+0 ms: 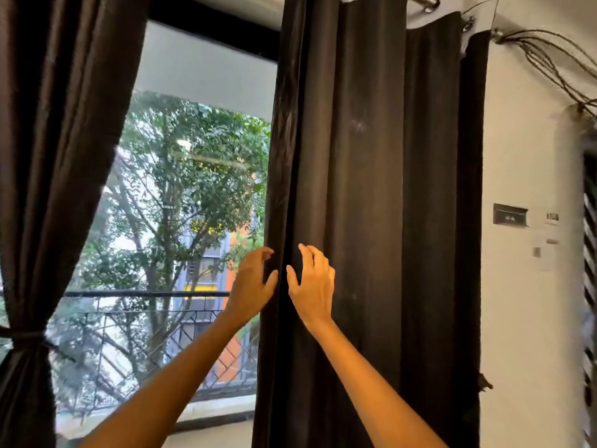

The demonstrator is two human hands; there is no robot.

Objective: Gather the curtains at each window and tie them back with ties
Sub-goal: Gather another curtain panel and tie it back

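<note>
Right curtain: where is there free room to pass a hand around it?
Free: the glass gap between the tied left curtain and the right curtain, and bare wall beside its right edge. Crowded: its left edge, where the left hand and right hand meet.

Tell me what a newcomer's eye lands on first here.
First, the two raised hands at center: the left hand at the inner edge of the hanging right curtain, the right hand in front of its folds, both with fingers spread. Next, the bright window with its green tree, and the left curtain, already cinched by a tie at lower left.
</note>
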